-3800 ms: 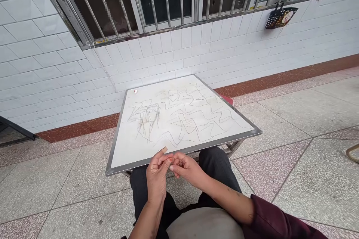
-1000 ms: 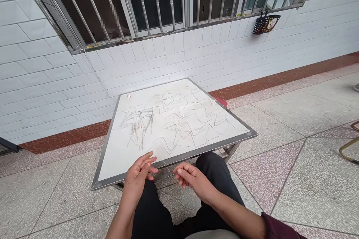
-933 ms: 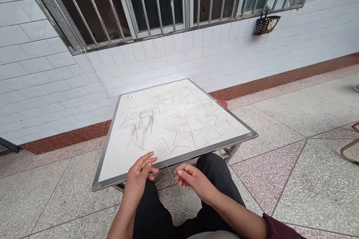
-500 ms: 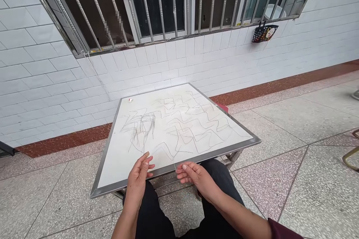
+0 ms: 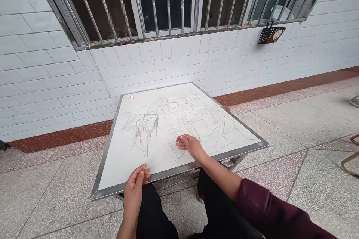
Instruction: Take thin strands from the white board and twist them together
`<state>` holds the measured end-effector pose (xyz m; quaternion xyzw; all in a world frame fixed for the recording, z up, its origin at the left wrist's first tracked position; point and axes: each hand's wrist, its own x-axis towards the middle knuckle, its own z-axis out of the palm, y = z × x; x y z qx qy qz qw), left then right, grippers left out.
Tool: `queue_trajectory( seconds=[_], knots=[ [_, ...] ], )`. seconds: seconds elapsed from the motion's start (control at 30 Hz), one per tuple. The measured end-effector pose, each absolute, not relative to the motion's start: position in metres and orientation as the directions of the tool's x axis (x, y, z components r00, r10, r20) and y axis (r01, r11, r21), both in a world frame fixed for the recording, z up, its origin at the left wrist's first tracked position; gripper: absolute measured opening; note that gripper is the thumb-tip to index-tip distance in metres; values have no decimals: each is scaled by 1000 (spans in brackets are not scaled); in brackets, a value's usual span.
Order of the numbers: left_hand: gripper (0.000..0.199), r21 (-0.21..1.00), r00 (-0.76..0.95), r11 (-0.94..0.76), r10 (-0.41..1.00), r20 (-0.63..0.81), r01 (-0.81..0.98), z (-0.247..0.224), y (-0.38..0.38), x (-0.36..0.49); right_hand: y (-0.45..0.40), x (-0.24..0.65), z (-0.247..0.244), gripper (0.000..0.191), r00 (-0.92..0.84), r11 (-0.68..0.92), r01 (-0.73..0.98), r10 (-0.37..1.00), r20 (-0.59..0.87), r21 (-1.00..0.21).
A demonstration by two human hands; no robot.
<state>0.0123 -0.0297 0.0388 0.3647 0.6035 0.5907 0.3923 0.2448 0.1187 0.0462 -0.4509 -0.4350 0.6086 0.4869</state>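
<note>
A white-topped table point(image 5: 112, 171) with a grey metal rim stands before me. Thin dark strands like fine wire lie on it. At the left is a tangled pile of strands point(image 5: 143, 121); zigzag-bent strands point(image 5: 215, 140) spread across the middle and right. My left hand point(image 5: 136, 183) is at the near edge, thumb and fingers pinched; anything between them is too fine to tell. Over the strands, right of the table's middle, is my right hand point(image 5: 189, 145), its fingertips pressed together. Whether it holds a strand I cannot make out.
A small white-and-red item point(image 5: 131, 97) sits at the table's far left corner. Beyond is a tiled wall point(image 5: 157, 63) with a barred window point(image 5: 168, 3). A patterned bag point(image 5: 270, 34) hangs from the bars. My legs are under the near edge; a metal chair leg point(image 5: 349, 164) stands at right.
My right hand has moved forward from the near edge to over the bent strands. My left hand has shifted slightly down and left, still pinched. The view has tilted a little.
</note>
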Motion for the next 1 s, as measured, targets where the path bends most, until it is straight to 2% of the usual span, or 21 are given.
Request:
queue_trajectory(
  seconds=[0.3, 0.67, 1.0],
  knots=[
    [49, 990, -397, 60, 912, -106, -126, 8, -24, 1, 172, 213, 51, 20, -65, -240, -127, 970, -234, -962],
    [49, 983, -383, 109, 910, -158, -147, 1, -25, -2, 180, 206, 45, 19, -48, -284, -62, 958, -281, -957],
    [46, 980, -374, 106, 913, -162, -166, -2, -27, -3, 165, 232, 60, 46, -22, -243, 57, 969, -245, -968]
  ],
)
